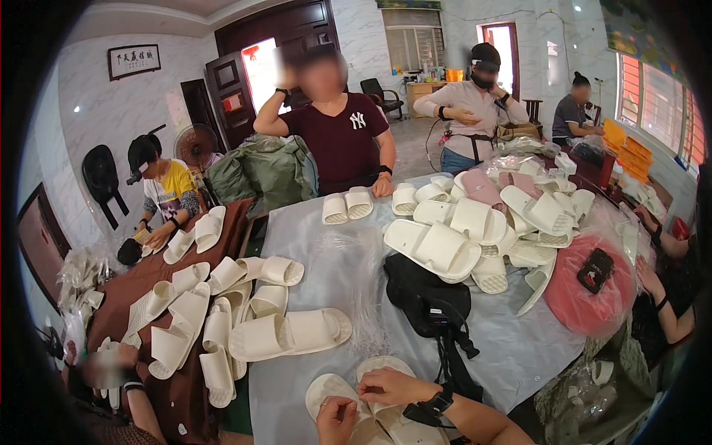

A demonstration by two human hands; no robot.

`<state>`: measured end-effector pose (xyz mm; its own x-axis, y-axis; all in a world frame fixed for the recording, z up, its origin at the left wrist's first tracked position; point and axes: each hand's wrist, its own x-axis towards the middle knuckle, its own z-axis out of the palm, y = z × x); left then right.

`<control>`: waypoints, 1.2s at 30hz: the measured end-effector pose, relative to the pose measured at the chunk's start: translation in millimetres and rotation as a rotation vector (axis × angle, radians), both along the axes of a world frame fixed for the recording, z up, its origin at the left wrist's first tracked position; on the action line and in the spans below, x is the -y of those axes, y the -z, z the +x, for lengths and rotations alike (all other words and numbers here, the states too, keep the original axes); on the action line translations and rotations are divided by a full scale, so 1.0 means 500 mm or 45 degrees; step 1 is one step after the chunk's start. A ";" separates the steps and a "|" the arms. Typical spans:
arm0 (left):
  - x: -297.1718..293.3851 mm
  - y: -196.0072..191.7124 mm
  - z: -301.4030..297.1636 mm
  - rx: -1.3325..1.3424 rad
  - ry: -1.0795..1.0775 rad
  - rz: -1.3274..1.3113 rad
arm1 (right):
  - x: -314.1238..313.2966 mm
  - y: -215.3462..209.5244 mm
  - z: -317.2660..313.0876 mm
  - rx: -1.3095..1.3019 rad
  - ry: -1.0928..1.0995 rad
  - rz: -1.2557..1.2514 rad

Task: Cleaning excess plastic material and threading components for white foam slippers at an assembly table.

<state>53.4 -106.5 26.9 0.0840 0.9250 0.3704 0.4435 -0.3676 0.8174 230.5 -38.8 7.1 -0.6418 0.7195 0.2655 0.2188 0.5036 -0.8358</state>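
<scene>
A pair of cream slippers (331,391) lies at the near edge of the table, toes pointing away from me. My left hand (337,420) rests over the left slipper with its fingers curled together. My right hand (388,387), a black band on its wrist, bends its fingers down over the right slipper near the gap between the two. What either set of fingertips grips, if anything, is hidden or too small to make out. The straps and heels are partly covered by my hands and cut off by the lower edge.
A large heap of cream and pink slippers (475,219) covers the right side. A black bag (423,297) with straps lies before it. More slippers (289,334) are spread leftward. Beside a red plastic-wrapped bundle (593,311), a co-worker's hands (653,278) show. Other people surround the table.
</scene>
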 end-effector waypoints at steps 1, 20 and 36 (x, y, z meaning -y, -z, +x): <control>-0.003 0.004 0.000 0.002 -0.006 0.000 | -0.001 -0.003 0.000 0.002 -0.006 0.000; 0.011 0.035 -0.013 0.085 -0.133 -0.247 | 0.021 -0.025 0.001 -0.027 0.022 -0.099; -0.018 0.031 -0.014 0.347 -0.050 -0.504 | -0.006 -0.015 -0.007 -0.121 0.117 0.074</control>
